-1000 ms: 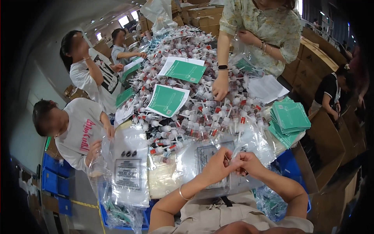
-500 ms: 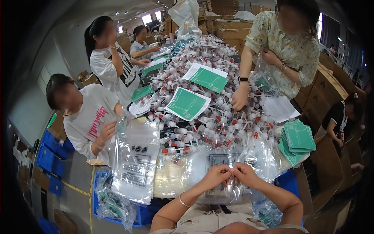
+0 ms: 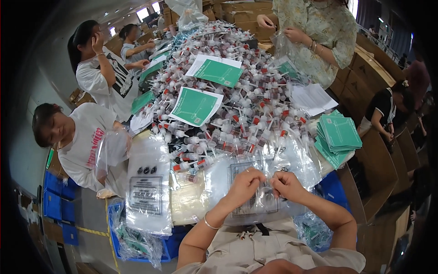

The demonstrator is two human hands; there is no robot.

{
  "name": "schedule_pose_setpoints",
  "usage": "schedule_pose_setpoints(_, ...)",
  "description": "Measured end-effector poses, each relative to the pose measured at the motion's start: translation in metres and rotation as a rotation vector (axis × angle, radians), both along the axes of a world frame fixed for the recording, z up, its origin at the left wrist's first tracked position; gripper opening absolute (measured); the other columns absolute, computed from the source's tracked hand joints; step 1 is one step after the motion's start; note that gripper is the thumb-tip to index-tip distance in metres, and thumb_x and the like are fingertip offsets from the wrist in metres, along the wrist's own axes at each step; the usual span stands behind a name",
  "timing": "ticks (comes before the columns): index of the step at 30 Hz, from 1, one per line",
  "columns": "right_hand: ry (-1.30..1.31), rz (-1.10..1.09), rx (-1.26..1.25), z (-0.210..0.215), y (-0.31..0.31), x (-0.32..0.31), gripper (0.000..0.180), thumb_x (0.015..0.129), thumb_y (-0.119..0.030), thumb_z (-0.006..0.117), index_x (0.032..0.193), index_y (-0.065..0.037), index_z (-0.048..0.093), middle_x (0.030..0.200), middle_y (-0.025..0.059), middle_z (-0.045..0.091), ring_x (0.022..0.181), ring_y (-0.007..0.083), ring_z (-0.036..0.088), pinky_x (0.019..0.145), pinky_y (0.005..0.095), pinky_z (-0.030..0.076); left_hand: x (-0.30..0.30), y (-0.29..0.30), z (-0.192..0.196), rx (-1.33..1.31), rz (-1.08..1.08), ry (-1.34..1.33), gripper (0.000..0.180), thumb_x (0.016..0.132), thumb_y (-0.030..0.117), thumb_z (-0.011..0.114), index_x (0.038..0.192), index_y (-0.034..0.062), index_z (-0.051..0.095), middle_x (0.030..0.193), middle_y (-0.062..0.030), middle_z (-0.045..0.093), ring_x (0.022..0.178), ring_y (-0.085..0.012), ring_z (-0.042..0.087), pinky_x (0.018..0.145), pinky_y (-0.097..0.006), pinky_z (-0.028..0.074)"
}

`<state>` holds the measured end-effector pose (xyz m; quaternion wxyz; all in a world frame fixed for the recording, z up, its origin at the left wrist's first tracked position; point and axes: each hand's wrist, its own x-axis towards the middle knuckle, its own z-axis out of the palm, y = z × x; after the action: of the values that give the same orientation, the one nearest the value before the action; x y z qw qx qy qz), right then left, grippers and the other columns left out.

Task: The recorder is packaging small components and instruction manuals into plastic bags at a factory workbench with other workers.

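Observation:
Near the table's front edge, my left hand (image 3: pixel 248 182) and my right hand (image 3: pixel 288 186) pinch the top of a clear plastic bag (image 3: pixel 265 197), a small gap between them. The bag hangs below my fingers, and its contents are too glossy to make out. Beneath it lies a stack of larger clear bags (image 3: pixel 219 182) with a black printed frame. Just beyond my hands, a big heap of small clear bottles (image 3: pixel 223 137) with white tips and red parts covers the table. Green-and-white leaflets (image 3: pixel 197 107) lie on the heap.
A pile of green booklets (image 3: pixel 338 132) lies at the right, beside white sheets (image 3: pixel 314 99). Printed clear bags (image 3: pixel 148 182) are stacked at the left. Filled bags (image 3: pixel 132 233) lie in a blue bin (image 3: pixel 173 249). Co-workers stand on both sides, one holding a clear bag (image 3: pixel 109 153).
My view has shifted, so the table sits farther left and up. My hands have drawn slightly apart along the bag's top. The co-worker at the right has lifted a hand off the heap.

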<state>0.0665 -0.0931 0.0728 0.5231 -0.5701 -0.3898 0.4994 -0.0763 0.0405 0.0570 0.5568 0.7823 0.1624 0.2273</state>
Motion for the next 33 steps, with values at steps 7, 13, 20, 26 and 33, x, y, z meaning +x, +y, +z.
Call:
schedule_pose_setpoints(7, -0.294, 0.079, -0.133, -0.006, -0.037, 0.041, 0.023, 0.088, -0.019, 0.057, 0.072, -0.002, 0.055, 0.056, 0.0019, 0.054, 0.049, 0.0078, 0.054, 0.047, 0.0240, 0.041, -0.009, 0.018, -0.010, 0.232, 0.117, 0.191, 0.039, 0.077, -0.001, 0.051, 0.115, 0.0056, 0.056, 0.096, -0.0167, 0.058, 0.075, -0.0301, 0.058, 0.066, -0.034, 0.045)
schedule_pose_setpoints(13, -0.966, -0.022, 0.005, 0.052, 0.028, 0.050, 0.040, 0.076, -0.031, 0.073, 0.094, 0.000, 0.058, 0.071, 0.0066, 0.060, 0.068, 0.0179, 0.061, 0.059, 0.0314, 0.047, -0.006, 0.015, -0.030, 0.175, 0.085, -0.013, 0.044, 0.073, -0.006, 0.046, 0.115, 0.0017, 0.056, 0.103, -0.0170, 0.057, 0.072, -0.0253, 0.061, 0.065, -0.032, 0.047)
schedule_pose_setpoints(20, -0.037, -0.027, -0.086, 0.036, 0.253, 0.054, 0.038, 0.081, -0.031, 0.069, 0.094, 0.004, 0.059, 0.073, 0.0059, 0.059, 0.063, 0.0111, 0.060, 0.042, 0.0220, 0.040, 0.008, 0.024, -0.047, -0.430, -0.028, 0.041, 0.026, 0.092, 0.026, 0.054, 0.097, 0.0022, 0.065, 0.073, -0.0003, 0.059, 0.057, -0.0050, 0.051, 0.049, -0.020, 0.042)
schedule_pose_setpoints(26, -0.131, -0.145, -0.143, 0.028, 0.322, 0.047, 0.041, 0.075, -0.032, 0.075, 0.085, 0.005, 0.060, 0.069, 0.0053, 0.057, 0.056, 0.0118, 0.056, 0.039, 0.0221, 0.034, 0.007, 0.020, -0.050, -0.393, -0.035, 0.038, 0.025, 0.086, 0.008, 0.060, 0.110, 0.0027, 0.058, 0.077, 0.0012, 0.055, 0.057, -0.0039, 0.046, 0.049, -0.020, 0.040)
schedule_pose_setpoints(33, -0.636, -0.317, 0.230, 0.033, 0.309, 0.059, 0.043, 0.073, -0.019, 0.074, 0.104, 0.005, 0.058, 0.083, 0.0143, 0.065, 0.063, 0.0231, 0.061, 0.056, 0.0361, 0.047, 0.008, 0.019, -0.045, -0.227, -0.175, -0.006, 0.058, 0.075, -0.005, 0.053, 0.131, 0.0058, 0.043, 0.100, -0.0016, 0.053, 0.070, -0.0075, 0.046, 0.062, -0.023, 0.041)
